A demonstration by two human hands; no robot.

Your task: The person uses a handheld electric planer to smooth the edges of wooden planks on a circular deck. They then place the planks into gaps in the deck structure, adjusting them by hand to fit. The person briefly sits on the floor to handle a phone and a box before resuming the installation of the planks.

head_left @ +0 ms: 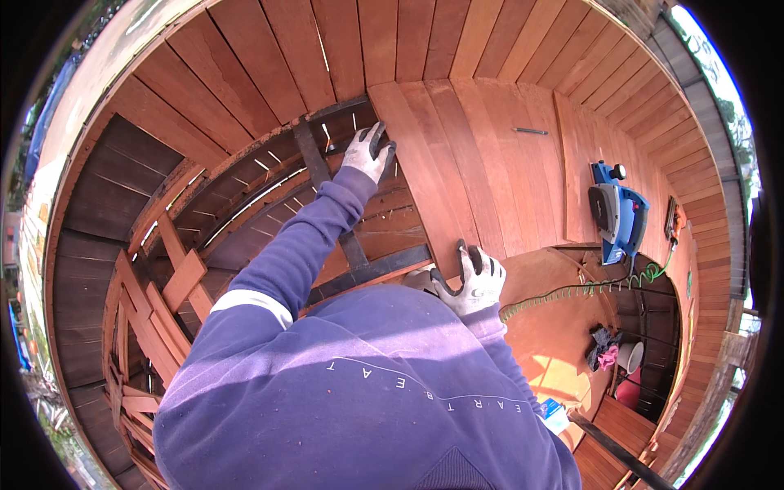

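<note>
A long reddish-brown wooden plank [414, 184] forms the left edge of a row of planks laid over a dark frame. My left hand [369, 153], in a white and black work glove, curls its fingers at the plank's far left edge. At the plank's near end is my right hand [475, 282], gloved alike, thumb and fingers apart around the end. The palm sides of both hands are hidden. Black frame bars [314, 155] show through the opening left of the plank.
A blue power planer [618, 211] lies on the boards at right, its green coiled cord [588, 287] trailing left. A pencil [531, 131] rests on the planks. An orange-handled tool [673, 220] lies farther right. Loose wood pieces [155, 318] fill the left; an opening [653, 318] lies below the planer.
</note>
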